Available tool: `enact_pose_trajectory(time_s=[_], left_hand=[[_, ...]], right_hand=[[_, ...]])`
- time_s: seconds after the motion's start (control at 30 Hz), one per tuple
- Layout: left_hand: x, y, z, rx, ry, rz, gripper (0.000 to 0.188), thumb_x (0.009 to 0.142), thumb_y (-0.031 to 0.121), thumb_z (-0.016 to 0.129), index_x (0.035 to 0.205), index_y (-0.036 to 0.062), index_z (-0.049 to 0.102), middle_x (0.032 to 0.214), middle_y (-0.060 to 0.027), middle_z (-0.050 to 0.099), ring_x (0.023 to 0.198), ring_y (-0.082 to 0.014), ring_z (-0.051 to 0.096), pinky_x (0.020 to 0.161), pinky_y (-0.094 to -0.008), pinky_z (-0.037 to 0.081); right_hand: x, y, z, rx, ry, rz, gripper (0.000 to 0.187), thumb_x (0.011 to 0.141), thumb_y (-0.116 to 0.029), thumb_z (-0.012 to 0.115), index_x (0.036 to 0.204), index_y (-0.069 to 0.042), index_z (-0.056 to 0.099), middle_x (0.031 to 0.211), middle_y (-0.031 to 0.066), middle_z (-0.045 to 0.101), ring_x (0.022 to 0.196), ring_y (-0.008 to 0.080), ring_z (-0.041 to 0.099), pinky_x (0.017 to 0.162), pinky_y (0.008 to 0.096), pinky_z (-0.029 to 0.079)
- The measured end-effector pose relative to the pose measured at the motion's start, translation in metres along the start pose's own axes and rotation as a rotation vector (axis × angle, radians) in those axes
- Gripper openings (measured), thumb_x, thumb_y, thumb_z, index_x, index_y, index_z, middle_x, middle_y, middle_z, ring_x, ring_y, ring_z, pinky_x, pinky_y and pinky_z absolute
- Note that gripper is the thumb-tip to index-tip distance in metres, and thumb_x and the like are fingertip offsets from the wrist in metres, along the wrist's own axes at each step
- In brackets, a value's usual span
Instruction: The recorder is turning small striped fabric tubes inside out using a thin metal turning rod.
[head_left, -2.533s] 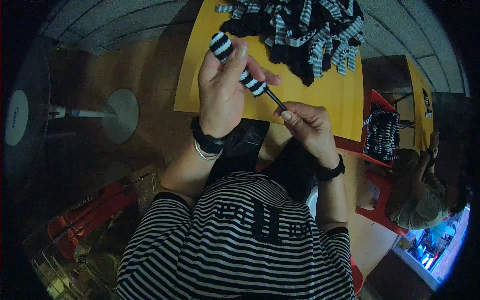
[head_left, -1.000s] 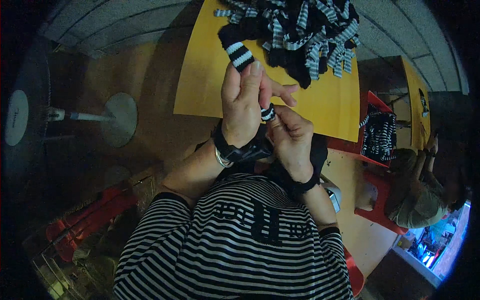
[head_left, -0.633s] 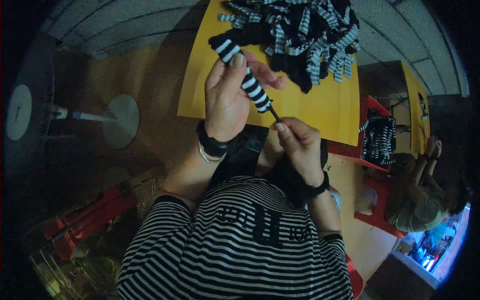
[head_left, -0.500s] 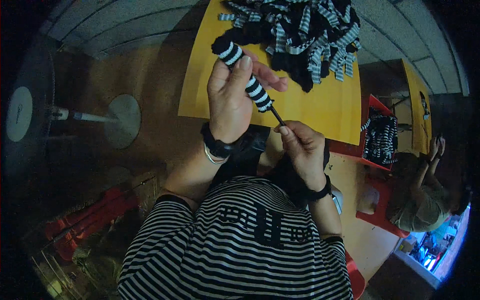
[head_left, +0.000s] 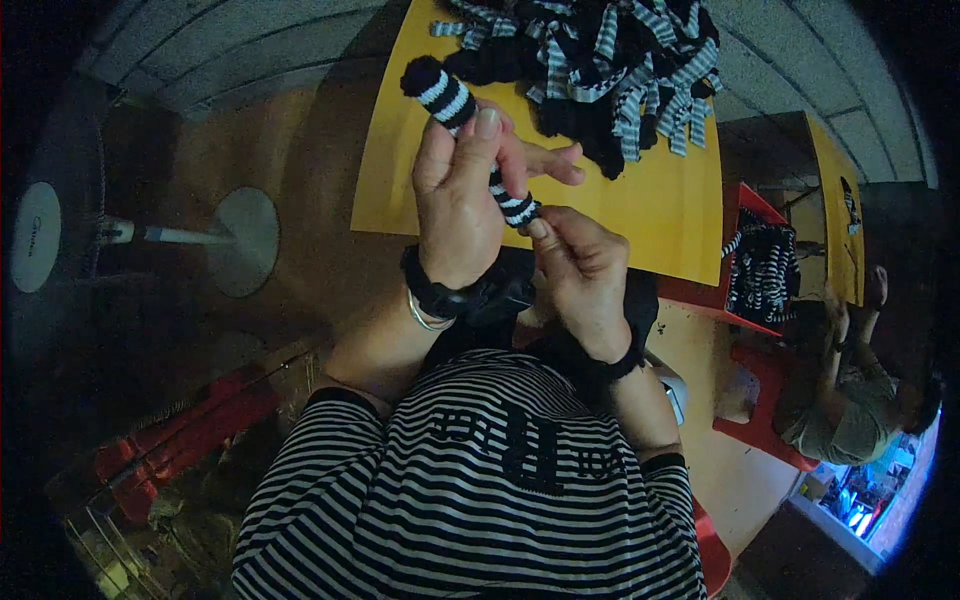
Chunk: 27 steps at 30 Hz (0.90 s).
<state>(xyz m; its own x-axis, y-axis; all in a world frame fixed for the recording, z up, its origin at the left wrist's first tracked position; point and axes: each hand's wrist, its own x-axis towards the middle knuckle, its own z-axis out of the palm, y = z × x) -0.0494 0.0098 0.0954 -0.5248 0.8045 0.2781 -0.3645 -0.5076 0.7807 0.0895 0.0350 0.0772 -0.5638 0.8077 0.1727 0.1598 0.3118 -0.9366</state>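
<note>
A black-and-white striped knitted tube (head_left: 440, 97) with a dark, rounded far end slants over the near edge of the yellow table (head_left: 650, 225). My left hand (head_left: 462, 190) is wrapped round its middle, thumb on top, with some fingers stretched out to the right. At the tube's lower end, my right hand (head_left: 590, 275) pinches the edge between thumb and fingers. The thin dark rod that showed at this end earlier is hidden behind the right fingers now.
A heap of black and grey-striped knitted pieces (head_left: 625, 85) covers the table's far part. To the right, a red bin (head_left: 762, 204) holds striped knits. Beyond sits another person (head_left: 855, 415) by a red stool (head_left: 750, 425). A round-based stand (head_left: 245, 242) is at left.
My right hand has moved up and left to the tube's lower end, and the rod no longer shows. The tube's far end has shifted slightly up and left.
</note>
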Motion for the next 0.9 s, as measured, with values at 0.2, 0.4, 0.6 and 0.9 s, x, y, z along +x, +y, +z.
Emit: enact_pose_trajectory(time_s=[0.2,0.4,0.6,0.9], left_hand=[[0.001,0.001,-0.007,-0.023,-0.058,-0.02,0.041,0.107,0.038,0.034,0.084,0.0067,0.046,0.066,-0.005,0.051,0.071,-0.026,0.066,0.091,-0.0579,0.052],[0.004,0.009,-0.01,-0.156,0.073,-0.057,0.042,0.105,0.048,0.031,0.096,0.0099,0.047,0.064,-0.001,0.044,0.062,-0.0211,0.059,0.086,-0.0546,0.055],[0.0,0.004,-0.005,-0.221,-0.116,0.009,0.04,0.106,0.047,0.032,0.085,0.0133,0.042,0.054,0.0016,0.034,0.047,-0.0204,0.051,0.073,-0.0499,0.057],[-0.009,-0.011,-0.007,-0.331,-0.19,-0.024,0.032,0.106,0.036,0.039,0.092,0.0071,0.043,0.063,-0.0037,0.044,0.052,-0.0198,0.052,0.06,-0.0371,0.054]], right_hand=[[0.001,0.009,-0.006,0.018,-0.041,0.01,0.009,0.091,-0.006,0.068,0.09,0.002,0.068,0.069,0.0101,0.063,0.057,0.0156,0.056,0.054,0.029,0.045],[-0.007,0.02,-0.019,0.045,-0.147,0.066,0.013,0.093,-0.01,0.066,0.09,0.002,0.069,0.07,0.0071,0.062,0.06,0.0121,0.055,0.056,0.0269,0.044],[-0.01,0.011,-0.014,0.288,-0.182,0.194,0.013,0.095,-0.011,0.065,0.091,0.001,0.07,0.072,0.0009,0.062,0.062,0.0081,0.053,0.056,0.023,0.042],[-0.001,0.004,-0.003,0.287,-0.103,0.039,0.014,0.097,-0.005,0.06,0.086,0.002,0.066,0.069,-0.0004,0.057,0.063,0.0073,0.051,0.056,0.0232,0.041]])
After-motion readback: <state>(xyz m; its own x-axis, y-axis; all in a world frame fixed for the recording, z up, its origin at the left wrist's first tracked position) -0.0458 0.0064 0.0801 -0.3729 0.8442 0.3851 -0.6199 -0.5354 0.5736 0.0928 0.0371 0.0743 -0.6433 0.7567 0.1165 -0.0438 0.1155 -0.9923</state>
